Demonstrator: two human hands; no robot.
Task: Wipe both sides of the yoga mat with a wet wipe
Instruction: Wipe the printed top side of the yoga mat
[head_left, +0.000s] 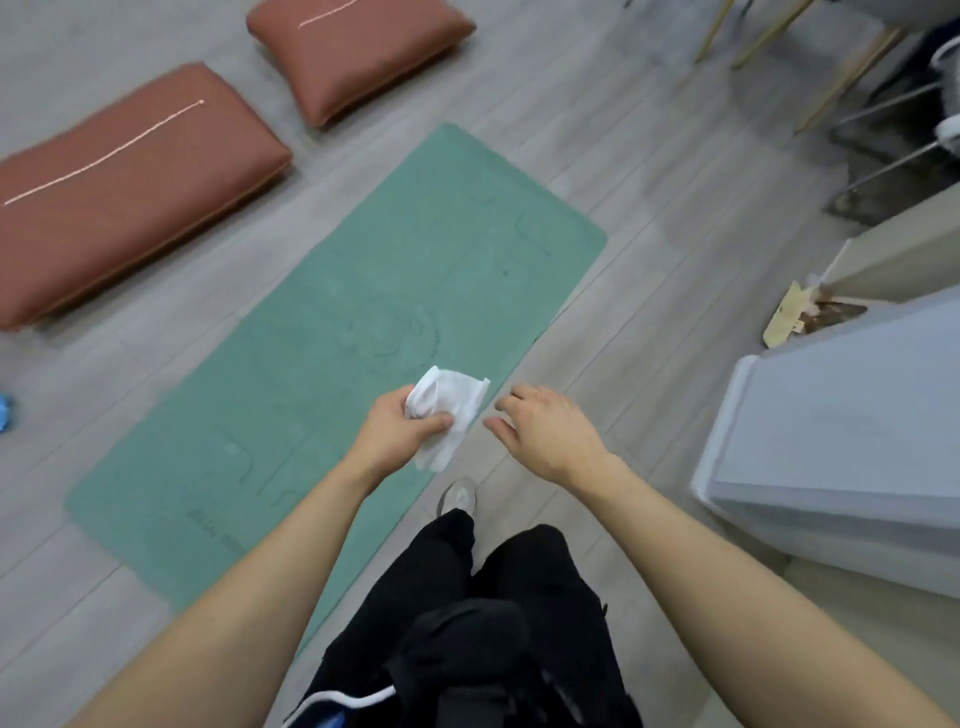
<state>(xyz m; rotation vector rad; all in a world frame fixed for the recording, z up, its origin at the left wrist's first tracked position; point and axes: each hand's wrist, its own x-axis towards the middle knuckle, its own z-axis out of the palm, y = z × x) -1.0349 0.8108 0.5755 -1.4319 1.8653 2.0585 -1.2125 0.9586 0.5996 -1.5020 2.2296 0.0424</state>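
Head view, downward (standing height)

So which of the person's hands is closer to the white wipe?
Left. The left hand grips the wet wipe between thumb and fingers. The right hand hovers open just beside it, not touching, above the green yoga mat's edge.

Your yoga mat (363, 291) is teal green with faint darker line markings and a circular emblem. Your wet wipe (449, 415) is white. Two cushions (130, 182) are rust brown, each with a pale stripe. Floor (649, 182): grey wood-grain planks. Your trousers (467, 597) are black.
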